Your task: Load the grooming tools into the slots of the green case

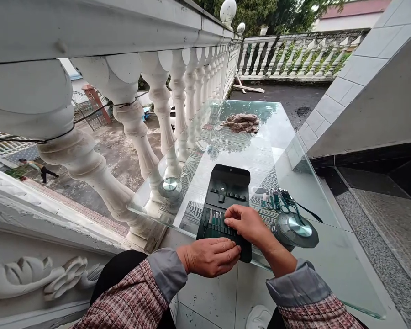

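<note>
A black manicure case [228,201] lies unfolded on the glass tabletop, its near end at the table's front edge. Several slim metal tools [215,218] sit in a row of loops inside it. Across the lower part of the case is my left hand [210,257], fingers together, holding it; the thumb is hidden. My right hand [248,224] has thumb and forefinger pinched at the right end of the tool row. What lies between those fingertips cannot be made out. To the right, nail clippers [276,199] and small scissors [289,209] lie in a group on the glass.
The glass table [260,155] has round metal supports [299,228] under it. A crumpled brown cloth [241,122] lies at its far end. A white balustrade [160,100] runs along the left, and a tiled sloping wall [356,77] stands on the right. A person [41,170] is below.
</note>
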Action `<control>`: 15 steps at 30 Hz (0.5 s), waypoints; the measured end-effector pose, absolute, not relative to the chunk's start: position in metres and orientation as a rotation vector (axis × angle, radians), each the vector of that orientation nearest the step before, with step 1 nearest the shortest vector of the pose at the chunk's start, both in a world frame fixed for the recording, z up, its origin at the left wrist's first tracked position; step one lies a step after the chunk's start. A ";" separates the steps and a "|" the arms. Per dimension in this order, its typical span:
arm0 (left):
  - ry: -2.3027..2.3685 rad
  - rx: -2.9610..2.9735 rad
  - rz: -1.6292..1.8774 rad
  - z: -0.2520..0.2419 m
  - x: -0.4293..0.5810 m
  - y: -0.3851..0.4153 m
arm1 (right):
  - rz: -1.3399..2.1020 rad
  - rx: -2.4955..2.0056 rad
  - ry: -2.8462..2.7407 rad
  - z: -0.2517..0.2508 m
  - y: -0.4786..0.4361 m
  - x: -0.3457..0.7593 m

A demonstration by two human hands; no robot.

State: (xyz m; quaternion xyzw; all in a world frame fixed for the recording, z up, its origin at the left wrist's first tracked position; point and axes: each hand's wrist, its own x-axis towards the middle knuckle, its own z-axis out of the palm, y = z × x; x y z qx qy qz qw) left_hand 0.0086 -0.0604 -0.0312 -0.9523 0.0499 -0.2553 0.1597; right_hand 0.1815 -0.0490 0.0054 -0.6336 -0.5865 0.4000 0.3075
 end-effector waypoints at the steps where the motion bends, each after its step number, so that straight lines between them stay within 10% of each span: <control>1: 0.145 -2.720 -0.707 -0.031 0.008 -0.060 | 1.072 -1.659 -1.493 0.006 -0.048 0.183; 15: 0.084 -2.789 -0.683 -0.030 0.009 -0.063 | 1.063 -1.701 -1.243 0.018 -0.066 0.274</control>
